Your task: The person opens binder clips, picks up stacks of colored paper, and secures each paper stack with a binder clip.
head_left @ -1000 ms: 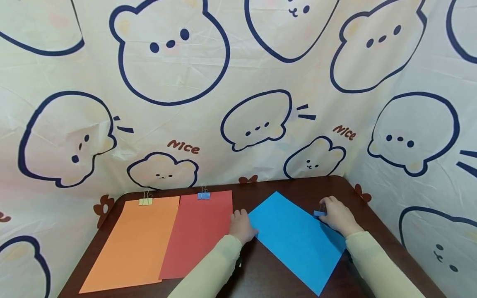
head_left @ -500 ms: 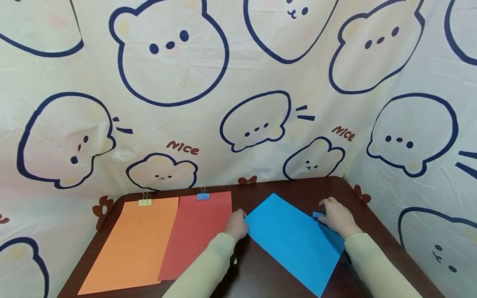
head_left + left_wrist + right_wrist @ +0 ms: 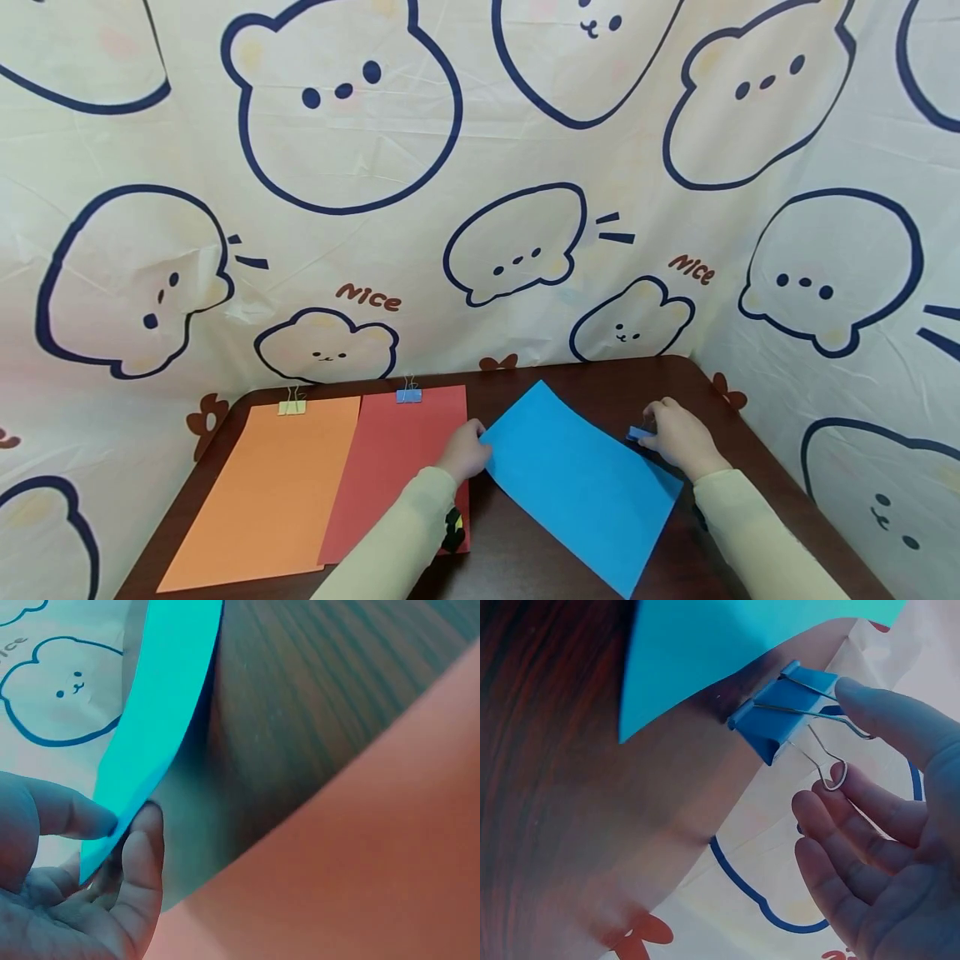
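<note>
My left hand [image 3: 463, 452] pinches the left corner of a bright blue sheet of paper [image 3: 581, 483] between thumb and fingers. In the left wrist view the sheet [image 3: 161, 697] bends upward along its length, and a shadow lies under its edge. My right hand [image 3: 681, 437] holds a blue binder clip [image 3: 637, 434] by its wire handles, thumb on one and a fingertip at the other. The right wrist view shows this clip [image 3: 787, 705] beside the sheet's edge, with a narrow gap between them. In the head view the left hand overlaps the right side of a red sheet [image 3: 397, 475].
Left of the red sheet lies an orange sheet [image 3: 262, 492]. A yellow binder clip [image 3: 292, 407] sits on the orange sheet's top edge, and another blue binder clip [image 3: 408, 396] on the red one's. The dark brown table [image 3: 510, 542] meets a patterned curtain [image 3: 420, 250] behind.
My left hand has taken the blue sheet's left corner and drawn it left over the red sheet. The sheet's right edge has come away from the clip, which my right hand keeps almost still.
</note>
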Demonstrator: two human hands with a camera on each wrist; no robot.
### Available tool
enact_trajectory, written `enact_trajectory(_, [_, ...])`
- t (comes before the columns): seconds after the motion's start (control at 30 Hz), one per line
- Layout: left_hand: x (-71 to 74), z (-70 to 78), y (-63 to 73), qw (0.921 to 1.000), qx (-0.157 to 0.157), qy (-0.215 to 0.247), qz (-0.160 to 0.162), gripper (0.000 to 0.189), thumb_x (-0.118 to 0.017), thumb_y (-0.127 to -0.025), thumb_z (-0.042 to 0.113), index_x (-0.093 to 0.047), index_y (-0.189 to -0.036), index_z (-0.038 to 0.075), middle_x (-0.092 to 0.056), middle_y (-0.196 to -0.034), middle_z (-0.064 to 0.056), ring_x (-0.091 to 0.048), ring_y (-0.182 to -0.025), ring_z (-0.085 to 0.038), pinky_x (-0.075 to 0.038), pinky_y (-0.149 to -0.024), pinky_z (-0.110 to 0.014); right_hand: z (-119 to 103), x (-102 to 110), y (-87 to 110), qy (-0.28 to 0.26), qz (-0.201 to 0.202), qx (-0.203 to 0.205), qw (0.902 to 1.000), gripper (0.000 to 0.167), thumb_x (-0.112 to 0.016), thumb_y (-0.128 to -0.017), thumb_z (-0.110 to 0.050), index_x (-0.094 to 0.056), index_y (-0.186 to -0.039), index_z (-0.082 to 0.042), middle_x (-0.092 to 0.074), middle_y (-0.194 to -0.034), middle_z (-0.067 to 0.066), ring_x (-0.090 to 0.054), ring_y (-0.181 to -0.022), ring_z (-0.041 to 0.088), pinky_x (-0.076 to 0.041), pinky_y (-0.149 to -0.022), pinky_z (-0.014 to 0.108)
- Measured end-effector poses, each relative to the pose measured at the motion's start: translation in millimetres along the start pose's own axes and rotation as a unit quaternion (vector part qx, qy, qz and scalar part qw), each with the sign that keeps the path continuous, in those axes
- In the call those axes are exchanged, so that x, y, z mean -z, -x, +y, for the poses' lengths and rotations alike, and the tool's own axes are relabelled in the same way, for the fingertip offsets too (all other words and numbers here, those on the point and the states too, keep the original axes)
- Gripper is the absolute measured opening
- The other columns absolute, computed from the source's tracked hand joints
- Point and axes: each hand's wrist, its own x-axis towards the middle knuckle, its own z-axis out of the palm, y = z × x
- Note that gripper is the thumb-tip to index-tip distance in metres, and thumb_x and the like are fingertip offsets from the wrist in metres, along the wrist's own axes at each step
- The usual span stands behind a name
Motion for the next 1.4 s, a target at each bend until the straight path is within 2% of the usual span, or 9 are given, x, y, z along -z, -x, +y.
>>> enact_trajectory(0.13, [5.6, -0.5, 3.2, 0.9997, 0.012, 0.011, -0.016, 0.015, -0.059, -0.099, 0.011, -0.054, -0.111, 0.003, -0.058, -0.086, -0.01, -0.061, -0.072, -0.026, -0.051, -0.065, -0.035, -1, 0, 0.0, -0.007, -0.004, -0.005, 1.0, 0.039, -0.083, -0.085, -0.015, -0.065, -0.113, 0.006, -0.064, -0.106, 0.02, -0.065, -0.082, 0.026, -0.059, -0.075, 0.046])
enact_trajectory(0.27, [10.9, -1.2, 7.3, 0.9988, 0.015, 0.031, -0.035, 0.018, -0.057, -0.103, 0.014, -0.051, -0.114, 0.002, -0.058, -0.085, -0.012, -0.067, -0.069, -0.029, -0.055, -0.067, -0.035, 0, -1, -0.7, -0.014, -0.005, -0.003, 0.9999, 0.039, -0.083, -0.085, -0.018, -0.065, -0.111, 0.005, -0.064, -0.106, 0.02, -0.064, -0.084, 0.026, -0.059, -0.076, 0.046])
enact_trajectory(0.43, [15.9, -4.6, 11.5, 0.9978, 0.015, 0.048, -0.043, 0.021, -0.052, -0.105, 0.015, -0.047, -0.12, 0.001, -0.058, -0.086, -0.013, -0.069, -0.071, -0.03, -0.055, -0.069, -0.036, 2, -2, -1.5, -0.027, -0.005, -0.001, 0.9996, 0.04, -0.083, -0.085, -0.02, -0.066, -0.109, 0.005, -0.064, -0.104, 0.02, -0.063, -0.083, 0.025, -0.058, -0.073, 0.045])
enact_trajectory(0.57, [19.1, -7.7, 13.9, 0.9973, 0.01, 0.061, -0.039, 0.027, -0.049, -0.107, 0.012, -0.044, -0.129, -0.003, -0.059, -0.095, -0.017, -0.069, -0.07, -0.03, -0.058, -0.07, -0.037, 2, -1, -2.4, -0.039, -0.006, -0.003, 0.9992, 0.039, -0.083, -0.085, -0.021, -0.065, -0.108, 0.005, -0.064, -0.103, 0.02, -0.064, -0.084, 0.027, -0.058, -0.073, 0.045])
enact_trajectory(0.73, [22.3, -13.6, 14.2, 0.997, 0.009, 0.07, -0.03, 0.036, -0.049, -0.105, 0.006, -0.042, -0.138, -0.005, -0.058, -0.112, -0.023, -0.068, -0.069, -0.028, -0.059, -0.069, -0.036, 1, -2, -3.3, -0.057, -0.01, -0.014, 0.9982, 0.04, -0.081, -0.087, -0.023, -0.065, -0.11, 0.005, -0.065, -0.106, 0.02, -0.065, -0.089, 0.029, -0.058, -0.079, 0.048])
enact_trajectory(0.83, [24.6, -16.0, 14.6, 0.9974, 0.009, 0.067, -0.024, 0.038, -0.049, -0.104, 0.006, -0.042, -0.14, -0.006, -0.058, -0.115, -0.024, -0.066, -0.07, -0.025, -0.059, -0.069, -0.035, 1, -2, -3.3, -0.068, -0.009, -0.017, 0.9975, 0.041, -0.08, -0.088, -0.024, -0.065, -0.111, 0.005, -0.065, -0.106, 0.02, -0.064, -0.091, 0.03, -0.058, -0.08, 0.048])
enact_trajectory(1.1, [30.0, -21.0, 18.3, 0.9989, 0.021, 0.035, -0.024, 0.03, -0.053, -0.104, 0.012, -0.049, -0.128, -0.004, -0.058, -0.103, -0.016, -0.059, -0.077, -0.023, -0.058, -0.072, -0.035, 3, -6, 2.9, -0.085, -0.03, -0.029, 0.9955, 0.038, -0.08, -0.088, -0.022, -0.065, -0.112, 0.005, -0.063, -0.105, 0.017, -0.061, -0.09, 0.026, -0.058, -0.077, 0.043])
enact_trajectory(1.27, [33.7, -21.8, 22.1, 0.9991, 0.018, 0.03, -0.024, 0.016, -0.053, -0.104, 0.012, -0.049, -0.114, 0.0, -0.054, -0.093, -0.013, -0.057, -0.075, -0.022, -0.055, -0.069, -0.033, -1, -4, 6.6, -0.088, -0.03, -0.029, 0.9953, 0.044, -0.079, -0.089, -0.022, -0.065, -0.117, 0.008, -0.064, -0.105, 0.018, -0.061, -0.09, 0.027, -0.058, -0.077, 0.043])
enact_trajectory(1.4, [36.4, -23.4, 27.0, 0.9989, 0.013, 0.036, -0.028, 0.013, -0.054, -0.102, 0.009, -0.047, -0.11, 0.001, -0.053, -0.089, -0.012, -0.057, -0.073, -0.022, -0.054, -0.069, -0.034, -4, -2, 8.9, -0.097, -0.032, -0.029, 0.9944, 0.042, -0.079, -0.09, -0.022, -0.066, -0.115, 0.008, -0.064, -0.102, 0.016, -0.06, -0.087, 0.024, -0.057, -0.074, 0.04])
